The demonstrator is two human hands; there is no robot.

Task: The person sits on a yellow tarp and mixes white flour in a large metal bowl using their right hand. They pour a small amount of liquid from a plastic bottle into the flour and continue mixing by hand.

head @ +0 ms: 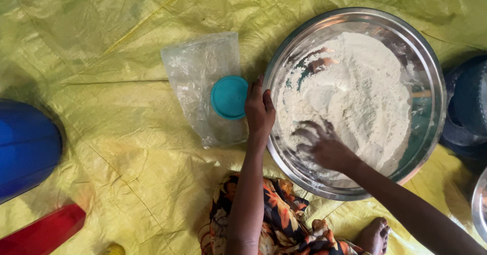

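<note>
Steel bowl [431, 72] w/ flour [365, 82].

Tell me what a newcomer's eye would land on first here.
The big steel bowl at the right, heaped with pale flour, draws the eye first; the right hand is in the flour and the left hand holds the rim. Left of it, a teal lid lies on a clear plastic bag on the yellow sheet.

Left of the steel bowl [355, 16], a teal lid [229, 97] on a clear plastic bag [195, 72] crowds the rim; beyond them, bare yellow tarp [101, 42] lies open. A dark blue container [469, 108] blocks the bowl's right side.
</note>
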